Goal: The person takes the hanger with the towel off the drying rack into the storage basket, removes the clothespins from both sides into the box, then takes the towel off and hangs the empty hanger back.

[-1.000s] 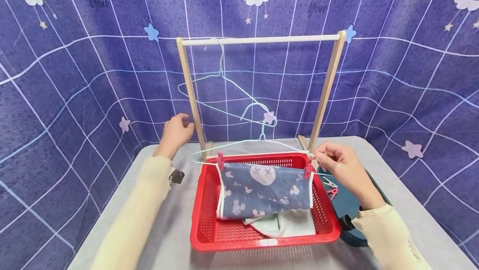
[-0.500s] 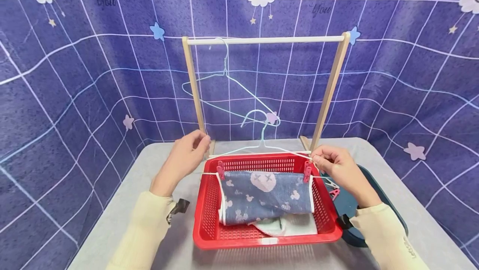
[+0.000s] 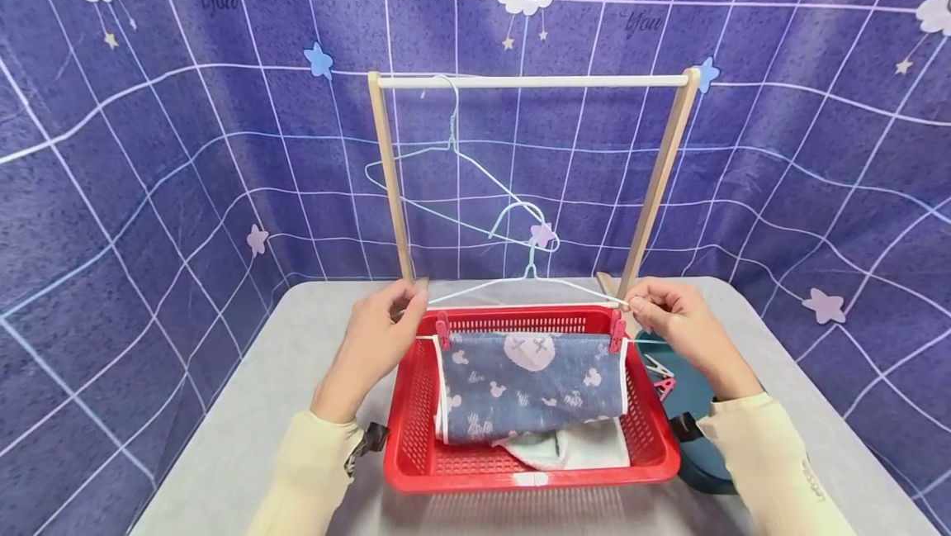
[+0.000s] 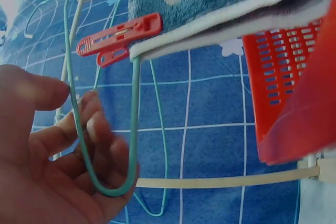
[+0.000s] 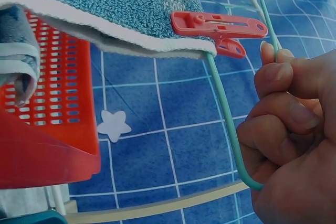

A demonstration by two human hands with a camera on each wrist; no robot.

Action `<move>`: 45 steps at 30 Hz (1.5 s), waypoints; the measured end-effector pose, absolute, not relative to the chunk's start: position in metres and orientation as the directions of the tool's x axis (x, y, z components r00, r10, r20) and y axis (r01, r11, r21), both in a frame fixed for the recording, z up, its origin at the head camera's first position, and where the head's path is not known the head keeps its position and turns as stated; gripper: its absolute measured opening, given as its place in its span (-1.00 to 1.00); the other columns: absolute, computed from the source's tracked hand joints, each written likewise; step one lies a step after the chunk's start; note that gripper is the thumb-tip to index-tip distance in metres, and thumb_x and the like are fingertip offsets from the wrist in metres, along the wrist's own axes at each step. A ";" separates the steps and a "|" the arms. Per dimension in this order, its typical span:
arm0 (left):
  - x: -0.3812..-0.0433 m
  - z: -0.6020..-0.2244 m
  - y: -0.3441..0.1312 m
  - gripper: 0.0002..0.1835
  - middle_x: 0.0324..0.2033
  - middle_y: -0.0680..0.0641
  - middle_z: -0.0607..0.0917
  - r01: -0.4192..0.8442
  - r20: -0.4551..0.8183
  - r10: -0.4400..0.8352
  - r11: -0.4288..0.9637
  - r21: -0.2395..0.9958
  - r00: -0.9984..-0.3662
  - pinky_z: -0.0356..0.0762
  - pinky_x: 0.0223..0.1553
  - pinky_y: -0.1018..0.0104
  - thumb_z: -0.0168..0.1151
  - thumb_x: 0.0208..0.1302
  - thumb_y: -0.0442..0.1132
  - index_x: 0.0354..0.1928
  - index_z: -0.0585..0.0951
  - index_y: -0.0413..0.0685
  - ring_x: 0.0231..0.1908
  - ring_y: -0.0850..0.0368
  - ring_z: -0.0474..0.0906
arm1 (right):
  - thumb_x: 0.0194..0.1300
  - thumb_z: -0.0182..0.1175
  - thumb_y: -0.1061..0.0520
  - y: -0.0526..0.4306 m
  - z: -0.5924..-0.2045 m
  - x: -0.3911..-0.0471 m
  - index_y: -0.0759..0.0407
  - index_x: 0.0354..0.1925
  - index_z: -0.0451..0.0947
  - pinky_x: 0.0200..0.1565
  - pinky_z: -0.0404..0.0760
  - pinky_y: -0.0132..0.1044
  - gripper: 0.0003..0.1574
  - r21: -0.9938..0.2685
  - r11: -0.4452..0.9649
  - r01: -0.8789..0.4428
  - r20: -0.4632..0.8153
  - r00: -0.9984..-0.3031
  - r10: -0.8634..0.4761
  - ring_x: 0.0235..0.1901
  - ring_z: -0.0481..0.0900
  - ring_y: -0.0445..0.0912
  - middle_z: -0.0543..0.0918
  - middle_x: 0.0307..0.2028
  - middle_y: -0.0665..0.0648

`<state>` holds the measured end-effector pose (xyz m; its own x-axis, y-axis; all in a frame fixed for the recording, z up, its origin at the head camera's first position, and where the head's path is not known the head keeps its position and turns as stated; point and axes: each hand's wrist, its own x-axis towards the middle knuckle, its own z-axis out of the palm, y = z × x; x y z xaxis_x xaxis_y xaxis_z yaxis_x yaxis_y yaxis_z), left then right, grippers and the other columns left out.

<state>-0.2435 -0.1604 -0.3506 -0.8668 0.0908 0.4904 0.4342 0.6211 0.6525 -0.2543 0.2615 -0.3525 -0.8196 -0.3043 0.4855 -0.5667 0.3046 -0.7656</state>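
Observation:
A light green wire clothes hanger [image 3: 531, 270] is held level above the red basket. Over its lower bar hangs a blue towel [image 3: 531, 387] with pale prints and white edging, fixed by a red clothespin [image 4: 123, 36] on the left and another red clothespin [image 5: 215, 29] on the right. My right hand [image 3: 679, 329] pinches the hanger's right shoulder between thumb and index finger. At the left end, my left hand [image 3: 375, 346] has its thumb on the wire and its fingers, partly blurred, curled behind it.
The red basket [image 3: 531, 480] stands below, with a pale cloth [image 3: 590, 447] in it. Behind rises a wooden rack [image 3: 657, 181] with a white rail [image 3: 535, 82], where a second hanger [image 3: 453, 135] hangs. A dark teal tray [image 3: 702, 457] with loose clothespins [image 3: 664, 387] sits to the right.
My left hand has come in from beside the rack's left post, moving right and down to the hanger's left end. The right hand keeps its pinch on the hanger.

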 end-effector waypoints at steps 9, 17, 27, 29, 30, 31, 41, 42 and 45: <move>-0.246 -0.355 -0.161 -0.67 -0.51 0.04 0.56 0.405 0.515 -0.007 0.608 0.683 -0.857 0.42 -0.31 0.18 0.19 0.49 0.12 -0.40 0.58 0.12 -0.41 0.08 0.45 | 0.49 0.15 0.32 0.263 -0.349 -0.263 0.29 -0.26 0.59 -0.60 0.32 -0.24 -0.87 -0.777 0.331 -0.536 0.455 -0.841 -0.294 -0.61 0.35 -0.10 0.43 -0.58 0.10; -0.242 -0.356 -0.167 -0.75 -0.64 0.05 0.34 0.432 0.496 0.040 0.555 0.710 -0.867 0.31 -0.50 0.27 0.25 0.49 -0.06 -0.38 0.59 0.05 -0.56 0.13 0.31 | 0.50 0.19 0.25 0.266 -0.349 -0.266 0.24 -0.24 0.60 -0.63 0.30 -0.25 -0.89 -0.747 0.399 -0.532 0.423 -0.843 -0.331 -0.66 0.31 -0.15 0.51 -0.57 0.11; -0.239 -0.353 -0.168 -0.78 -0.65 0.06 0.33 0.468 0.492 0.077 0.464 0.752 -0.867 0.20 -0.60 0.32 0.30 0.46 -0.12 -0.34 0.61 -0.07 -0.62 0.22 0.23 | 0.46 0.24 0.26 0.265 -0.350 -0.263 0.09 -0.22 0.67 -0.49 0.49 -0.32 -0.89 -0.683 0.461 -0.567 0.463 -0.824 -0.327 -0.57 0.52 -0.15 0.65 -0.48 0.11; -0.239 -0.353 -0.168 -0.80 -0.65 0.07 0.33 0.475 0.497 0.078 0.449 0.756 -0.864 0.19 -0.61 0.32 0.30 0.46 -0.16 -0.34 0.61 -0.08 -0.62 0.23 0.22 | 0.45 0.27 0.24 0.265 -0.350 -0.260 0.06 -0.21 0.68 -0.45 0.55 -0.33 -0.90 -0.669 0.489 -0.560 0.472 -0.828 -0.302 -0.53 0.57 -0.15 0.67 -0.45 0.10; -0.239 -0.354 -0.167 -0.81 -0.65 0.08 0.34 0.478 0.499 0.078 0.445 0.757 -0.863 0.18 -0.61 0.32 0.30 0.46 -0.17 -0.34 0.61 -0.08 -0.62 0.24 0.22 | 0.45 0.28 0.22 0.264 -0.350 -0.259 0.05 -0.21 0.69 -0.42 0.57 -0.34 -0.91 -0.659 0.508 -0.555 0.477 -0.830 -0.288 -0.51 0.59 -0.16 0.68 -0.44 0.07; -0.240 -0.354 -0.167 -0.83 -0.64 0.09 0.34 0.480 0.502 0.077 0.443 0.757 -0.862 0.18 -0.62 0.32 0.30 0.46 -0.19 -0.33 0.61 -0.07 -0.62 0.24 0.21 | 0.45 0.29 0.20 0.264 -0.350 -0.257 0.05 -0.21 0.70 -0.42 0.57 -0.34 -0.92 -0.649 0.524 -0.551 0.484 -0.831 -0.275 -0.50 0.60 -0.16 0.69 -0.44 0.05; -0.243 -0.354 -0.170 -0.81 -0.65 0.09 0.35 0.484 0.521 0.037 0.432 0.761 -0.852 0.18 -0.59 0.32 0.29 0.46 -0.20 -0.34 0.63 -0.09 -0.59 0.24 0.21 | 0.29 0.43 0.24 0.254 -0.346 -0.253 -0.03 -0.20 0.74 -0.18 0.54 -0.51 -0.83 -0.456 0.653 -0.604 0.674 -0.714 -0.190 -0.29 0.64 -0.28 0.76 -0.32 -0.09; -0.243 -0.354 -0.171 -0.81 -0.65 0.08 0.35 0.485 0.522 0.036 0.430 0.762 -0.852 0.18 -0.58 0.32 0.29 0.46 -0.20 -0.34 0.64 -0.10 -0.58 0.23 0.21 | 0.25 0.45 0.25 0.253 -0.345 -0.251 -0.02 -0.19 0.74 -0.19 0.52 -0.52 -0.80 -0.433 0.661 -0.613 0.704 -0.688 -0.177 -0.28 0.63 -0.26 0.76 -0.30 -0.08; -0.245 -0.352 -0.171 -0.82 -0.65 0.08 0.34 0.490 0.522 0.042 0.419 0.765 -0.852 0.18 -0.60 0.31 0.29 0.46 -0.21 -0.32 0.65 -0.11 -0.59 0.22 0.21 | 0.16 0.49 0.28 0.254 -0.341 -0.247 0.01 -0.18 0.76 -0.24 0.46 -0.53 -0.73 -0.379 0.678 -0.630 0.781 -0.611 -0.131 -0.25 0.59 -0.17 0.75 -0.27 -0.03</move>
